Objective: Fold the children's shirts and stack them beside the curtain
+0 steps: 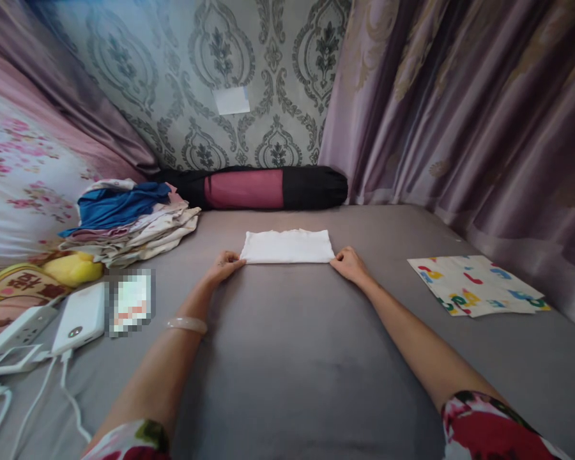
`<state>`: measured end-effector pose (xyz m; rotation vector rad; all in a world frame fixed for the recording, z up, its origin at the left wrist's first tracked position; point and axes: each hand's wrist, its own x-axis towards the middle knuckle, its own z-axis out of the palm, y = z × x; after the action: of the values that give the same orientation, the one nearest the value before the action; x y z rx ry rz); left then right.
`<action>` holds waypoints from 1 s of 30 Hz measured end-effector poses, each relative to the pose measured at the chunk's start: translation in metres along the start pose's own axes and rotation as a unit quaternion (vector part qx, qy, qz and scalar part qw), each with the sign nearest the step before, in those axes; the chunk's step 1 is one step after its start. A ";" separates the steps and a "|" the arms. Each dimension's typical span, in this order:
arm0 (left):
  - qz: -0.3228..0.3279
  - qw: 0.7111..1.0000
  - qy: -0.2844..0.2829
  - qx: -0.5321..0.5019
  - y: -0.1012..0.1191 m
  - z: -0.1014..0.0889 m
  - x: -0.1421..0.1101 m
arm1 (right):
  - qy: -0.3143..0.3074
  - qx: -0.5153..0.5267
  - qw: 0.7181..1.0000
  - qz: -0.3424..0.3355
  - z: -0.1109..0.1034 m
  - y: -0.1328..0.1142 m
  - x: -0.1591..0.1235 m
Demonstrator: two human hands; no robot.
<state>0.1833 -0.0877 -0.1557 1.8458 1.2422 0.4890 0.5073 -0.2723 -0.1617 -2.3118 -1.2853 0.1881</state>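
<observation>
A white cloth (pixel 287 246) lies flat as a long, narrow rectangle near the middle of the grey sheet (pixel 287 358), its near edge straight and its far edge slightly uneven. The person's left hand (pixel 226 264) pinches its near left corner between thumb and fingers, and the right hand (pixel 349 263) pinches the near right corner the same way. A pale bangle (pixel 186 325) circles the left forearm. To the right of the cloth, well apart from it, a piece of fabric with colourful figures (pixel 476 285) lies flat. Beyond the cloth, a black and pink roll (pixel 244 189) rests along the patterned wall (pixel 273 76). On the far left sits a loose pile of clothes (pixel 134 220), with a blue piece on top. Nearer on the left are a yellow plush item (pixel 74 268), a white power bank (pixel 80 316) with white cables, a white power strip (pixel 22 332) and a blurred, pixelated item (pixel 131 302). Purple curtains (pixel 460 108) hang on the right.
</observation>
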 end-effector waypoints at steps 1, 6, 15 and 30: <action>0.004 1.000 -0.002 0.003 0.000 0.000 0.000 | -0.002 -0.009 1.000 0.000 -0.001 -0.001 0.000; 0.018 1.000 -0.004 0.021 -0.002 -0.002 0.000 | -0.017 -0.041 0.999 -0.005 -0.002 -0.002 0.001; 0.074 0.982 0.151 0.082 -0.003 0.011 0.021 | 0.003 -0.042 0.999 -0.002 -0.014 -0.014 0.022; 0.254 0.903 0.033 0.346 0.066 0.095 0.041 | -0.070 -0.100 0.968 -0.221 0.059 -0.110 0.038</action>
<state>0.3045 -0.1019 -0.1623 2.8147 1.0353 0.4087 0.4236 -0.1720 -0.1571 -2.1299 -1.9324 0.0735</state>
